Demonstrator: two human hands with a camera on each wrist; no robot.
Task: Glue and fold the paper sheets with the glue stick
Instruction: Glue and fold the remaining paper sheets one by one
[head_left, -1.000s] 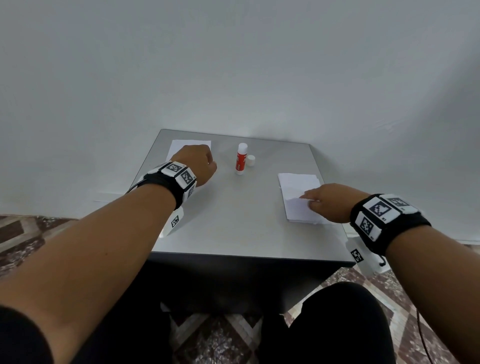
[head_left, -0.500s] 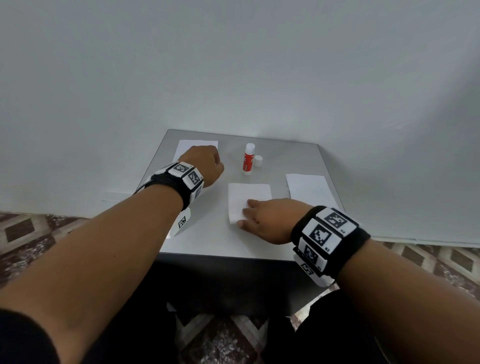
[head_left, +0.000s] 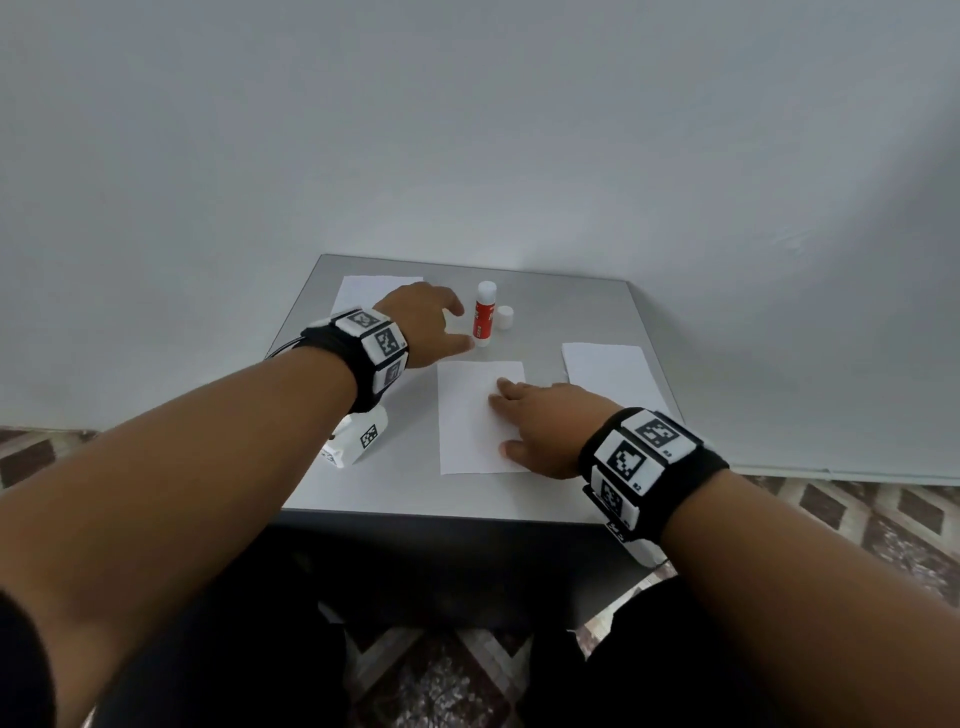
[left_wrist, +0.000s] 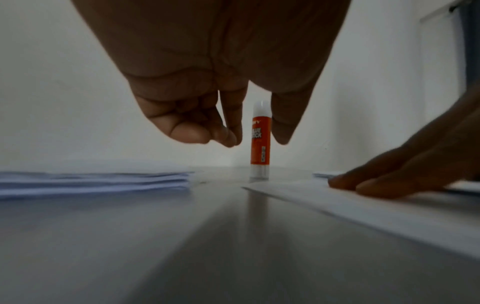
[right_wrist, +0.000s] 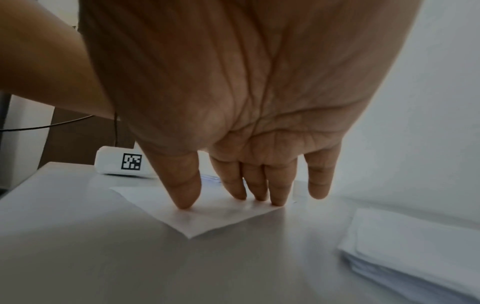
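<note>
White, thin and flat, one paper sheet (head_left: 475, 415) is pressed onto the smooth grey surface (head_left: 545, 499) by the straight fingers of the right hand (head_left: 540, 428). Just beyond it, the round red glue stick (head_left: 483, 314) is stood upright with its cap off. It is nearly reached by the left hand (head_left: 426, 325), spread and holding nothing. Next, the stick must probably be gripped.

one glue stick (head_left: 484, 315), one cap (head_left: 505, 317), two paper stacks (head_left: 610, 370), one loose sheet (head_left: 470, 415).

Left hand (head_left: 426, 325) uncurled, reaching to the glue stick (head_left: 484, 313) — fingers (left_wrist: 231, 123) not yet closed
</note>
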